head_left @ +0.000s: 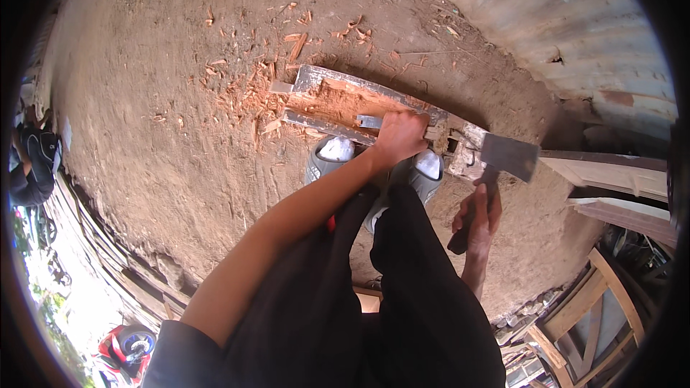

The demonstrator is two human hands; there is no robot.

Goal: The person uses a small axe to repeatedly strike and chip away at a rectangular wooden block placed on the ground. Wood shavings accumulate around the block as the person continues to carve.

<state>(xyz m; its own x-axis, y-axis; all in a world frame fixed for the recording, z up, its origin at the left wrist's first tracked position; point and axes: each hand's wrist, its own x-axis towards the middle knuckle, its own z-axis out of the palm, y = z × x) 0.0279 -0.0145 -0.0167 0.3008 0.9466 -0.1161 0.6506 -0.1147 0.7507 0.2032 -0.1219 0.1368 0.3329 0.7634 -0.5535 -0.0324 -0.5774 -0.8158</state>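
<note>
I stand over a long weathered wooden beam (338, 97) lying on the dirt ground, its top hewn to fresh orange wood. My left hand (399, 135) grips the beam's near end and holds it. My right hand (480, 217) is closed on the dark handle of a hatchet (507, 156), whose broad grey blade is raised just right of the beam's end. My two grey-and-white shoes (338, 152) are planted against the beam's near side.
Wood chips (251, 93) are scattered over the dirt ground (158, 115) around the beam. A corrugated metal wall (568, 21) curves along the right. Wooden frames (604, 294) and planks (611, 172) are stacked at the right. A red motorbike (126, 348) stands at lower left.
</note>
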